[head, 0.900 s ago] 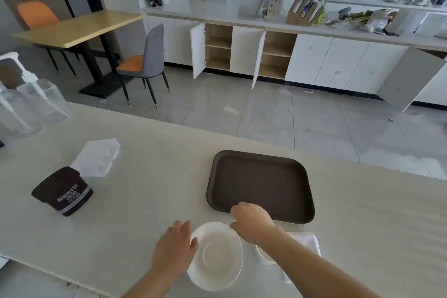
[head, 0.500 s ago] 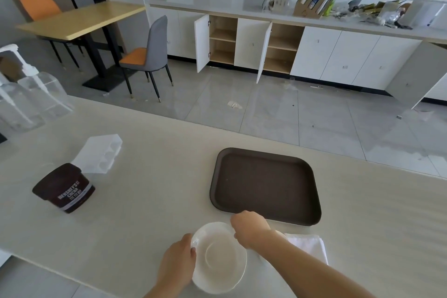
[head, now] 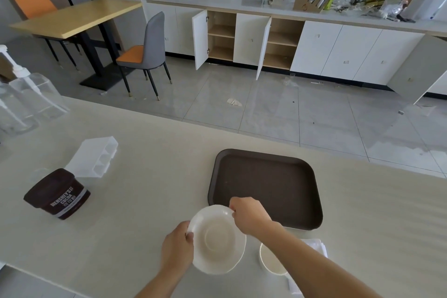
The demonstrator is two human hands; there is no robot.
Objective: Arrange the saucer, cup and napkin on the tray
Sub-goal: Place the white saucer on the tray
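Both hands grip the saucer point(head: 219, 239), which sits between them above the counter's point(head: 150, 201) near edge. The left hand point(head: 177, 248) pinches the rim on its left side, thumb on top. The right hand point(head: 250, 216) pinches the far right rim with its fingertips, and that forearm runs back toward the near right corner. The saucer is white and round, so it has no long axis; its hollow faces up and its far rim looks tilted a little higher than the near one. Whether its near rim touches the counter cannot be told.

Just beyond the saucer lies the tray point(head: 266, 186), dark brown and bare, its long sides running left to right along the counter; the right hand's knuckles overlap its near left edge. Right of the saucer, partly under the right forearm, the cup point(head: 271, 261) stands upright with its mouth up. It rests against the white folded napkin point(head: 314, 245), which peeks out on both sides of the forearm.

Toward the left edge a cocoa tub point(head: 58, 193) leans, with a clear plastic box point(head: 94, 157) just behind it.
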